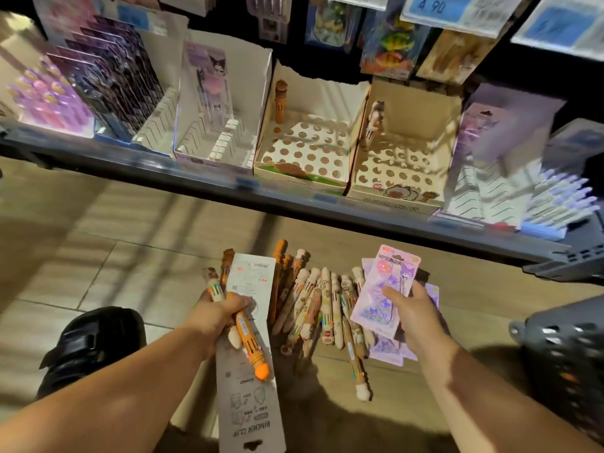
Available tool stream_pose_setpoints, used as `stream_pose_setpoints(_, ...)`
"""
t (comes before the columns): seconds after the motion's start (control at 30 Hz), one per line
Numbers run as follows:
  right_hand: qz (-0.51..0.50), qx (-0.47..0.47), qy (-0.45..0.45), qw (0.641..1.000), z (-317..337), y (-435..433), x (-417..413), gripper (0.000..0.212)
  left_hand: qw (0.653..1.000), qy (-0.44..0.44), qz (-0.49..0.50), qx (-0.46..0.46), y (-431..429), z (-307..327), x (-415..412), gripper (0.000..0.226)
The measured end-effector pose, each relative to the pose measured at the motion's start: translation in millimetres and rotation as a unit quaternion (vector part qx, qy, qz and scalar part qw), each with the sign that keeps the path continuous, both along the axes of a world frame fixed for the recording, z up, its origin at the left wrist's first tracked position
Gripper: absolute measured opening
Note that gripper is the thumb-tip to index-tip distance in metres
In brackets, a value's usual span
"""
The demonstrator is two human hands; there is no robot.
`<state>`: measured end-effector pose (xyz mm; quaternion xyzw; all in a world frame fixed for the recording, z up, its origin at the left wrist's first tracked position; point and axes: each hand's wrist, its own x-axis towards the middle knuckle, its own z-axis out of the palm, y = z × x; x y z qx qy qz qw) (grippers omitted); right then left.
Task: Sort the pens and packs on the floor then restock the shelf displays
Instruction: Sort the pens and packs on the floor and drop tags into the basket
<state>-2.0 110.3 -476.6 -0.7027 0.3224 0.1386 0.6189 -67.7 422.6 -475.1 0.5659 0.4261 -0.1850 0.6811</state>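
shelf edge is seen running diagonally, mid-left to lower right. Open tiled floor is left below it at left and centre. Room at right is narrowed by a dark perforated basket, cut off by the frame edge. A black shoe is planted lower left.

pens are piled on the floor at lower centre, just below the shelf edge. purple packs are lying beside them at right, partly covered by the right hand. That hand is clamped on a pink pack, thumb on its face, held over the pile. The left hand is wrapped round a white pack, printed back up, plus an orange pen and a few more; the count cannot be told.

On the shelf, a cardboard holed box at centre is holding one upright brown pen. In the second box, right of it, one pale pen is stood. A lone pack is held in the slotted box to the left.

The upper frame is blurred. price tags are cut off at the top, print mostly unreadable. Pens are shaped as chunky barrels with figure caps; packs are flat glossy cards.
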Motion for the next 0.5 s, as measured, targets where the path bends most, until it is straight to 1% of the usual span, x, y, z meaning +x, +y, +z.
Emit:
stream_pose_setpoints(0.07, 0.014, -0.030, 0.007, 0.999, -6, -18, -3, 0.030, 1.000, -0.006, 0.002, -0.016, -9, 2, 3, 0.047)
stream_pose_setpoints(0.13, 0.030, -0.053, 0.013, 0.998, -9, -28, -8, 0.032, 1.000, -0.010, 0.004, -0.022, -20, 3, 5, 0.039)
stream_pose_setpoints(0.17, 0.050, -0.082, 0.016, 0.995, -8, -30, -10, 0.033, 1.000, -0.015, 0.002, -0.022, -25, 5, 6, 0.036)
stream_pose_setpoints(0.2, 0.077, -0.143, 0.023, 0.986, -6, -31, -13, 0.033, 0.999, -0.020, 0.000, -0.025, -30, 6, 7, 0.035)
stream_pose_setpoints(0.23, 0.109, -0.220, 0.038, 0.969, -4, -32, -13, 0.038, 0.999, -0.024, 0.001, -0.028, -35, 9, 8, 0.036)
stream_pose_setpoints(0.27, 0.127, -0.291, 0.062, 0.946, -1, -32, -13, 0.046, 0.999, -0.027, 0.005, -0.034, -39, 10, 10, 0.037)
stream_pose_setpoints(0.3, 0.130, -0.342, 0.087, 0.927, 0, -31, -15, 0.056, 0.999, -0.028, 0.010, -0.040, -43, 11, 11, 0.039)
stream_pose_setpoints(0.33, 0.123, -0.377, 0.093, 0.913, 2, -27, -16, 0.062, 0.998, -0.032, 0.016, -0.047, -46, 12, 14, 0.039)
stream_pose_setpoints(0.37, 0.111, -0.388, 0.076, 0.912, 3, -20, -18, 0.061, 0.998, -0.038, 0.018, -0.053, -49, 14, 16, 0.035)
stream_pose_setpoints(0.4, 0.104, -0.374, 0.043, 0.921, 6, -11, -18, 0.052, 0.997, -0.044, 0.021, -0.059, -52, 17, 19, 0.030)
stream_pose_setpoints(0.43, 0.107, -0.335, 0.006, 0.936, 9, -1, -17, 0.037, 0.997, -0.047, 0.027, -0.063, -54, 18, 22, 0.025)
stream_pose_setpoints(0.47, 0.118, -0.267, -0.027, 0.956, 13, 11, -16, 0.021, 0.996, -0.050, 0.034, -0.069, -56, 19, 24, 0.021)
stream_pose_setpoints(0.5, 0.147, -0.187, -0.035, 0.971, 22, 26, -17, 0.013, 0.995, -0.051, 0.041, -0.073, -57, 21, 27, 0.019)
